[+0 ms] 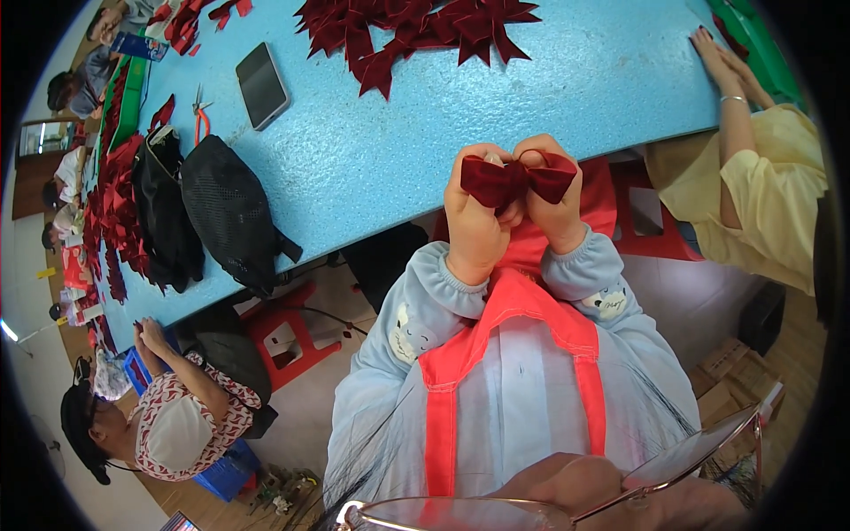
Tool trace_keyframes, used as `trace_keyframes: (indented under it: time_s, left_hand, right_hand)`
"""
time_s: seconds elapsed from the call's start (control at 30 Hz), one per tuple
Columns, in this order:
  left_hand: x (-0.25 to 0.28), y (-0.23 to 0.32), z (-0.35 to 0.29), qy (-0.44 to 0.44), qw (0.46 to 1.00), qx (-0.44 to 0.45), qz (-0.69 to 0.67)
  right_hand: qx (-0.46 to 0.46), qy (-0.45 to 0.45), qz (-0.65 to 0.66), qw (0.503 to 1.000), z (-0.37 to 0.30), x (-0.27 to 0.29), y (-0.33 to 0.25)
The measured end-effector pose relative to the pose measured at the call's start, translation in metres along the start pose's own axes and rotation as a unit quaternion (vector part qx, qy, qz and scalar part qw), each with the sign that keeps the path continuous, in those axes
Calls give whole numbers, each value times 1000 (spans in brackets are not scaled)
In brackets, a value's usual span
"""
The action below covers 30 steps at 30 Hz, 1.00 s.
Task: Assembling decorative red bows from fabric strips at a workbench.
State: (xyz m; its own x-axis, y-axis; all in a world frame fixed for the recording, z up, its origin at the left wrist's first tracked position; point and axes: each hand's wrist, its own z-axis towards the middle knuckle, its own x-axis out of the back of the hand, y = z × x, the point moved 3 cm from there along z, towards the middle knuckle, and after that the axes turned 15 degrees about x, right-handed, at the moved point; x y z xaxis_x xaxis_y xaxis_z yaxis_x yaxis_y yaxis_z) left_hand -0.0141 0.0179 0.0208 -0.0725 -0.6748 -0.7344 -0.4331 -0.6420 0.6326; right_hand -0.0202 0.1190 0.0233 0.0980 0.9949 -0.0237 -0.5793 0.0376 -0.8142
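A dark red velvet bow is held in front of my chest, just off the near edge of the blue table. My left hand is closed on the bow's left side, its fingers curled behind the fabric. Closed around the right side is my right hand, where a thin dark loop shows by the fingers. The knot sits between both hands, and the fingertips behind it are partly hidden. On the table beyond lies a pile of similar dark red bows with notched tails.
Left on the blue table are a phone, orange-handled pliers, black bags and more red bows. A person in yellow sits at right; another in a patterned top sits at left. Red stools stand below.
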Motion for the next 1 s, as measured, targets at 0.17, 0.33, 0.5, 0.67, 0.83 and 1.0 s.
trace_keyframes:
  time_s: [0.17, 0.33, 0.5, 0.67, 0.83, 1.0]
  left_hand:
    - [2, -1, -1, 41, 997, -28, 50]
    - [4, 4, -1, 66, 993, -51, 84]
    - [5, 4, 0, 71, 996, -4, 46]
    - [9, -7, 1, 102, 992, 14, 70]
    - [8, -4, -1, 115, 980, -87, 134]
    - [7, 2, -2, 143, 982, -87, 88]
  right_hand:
    - [20, -38, -17, 999, -1, 8, 5]
    - [6, -93, 98, 991, -1, 10, 4]
    - [-20, -39, 78, 996, -4, 9, -2]
    - [21, -34, 33, 999, -6, 8, -6]
    - [52, 3, -13, 999, -10, 5, -6]
    - [54, 39, -23, 998, -12, 0, -4]
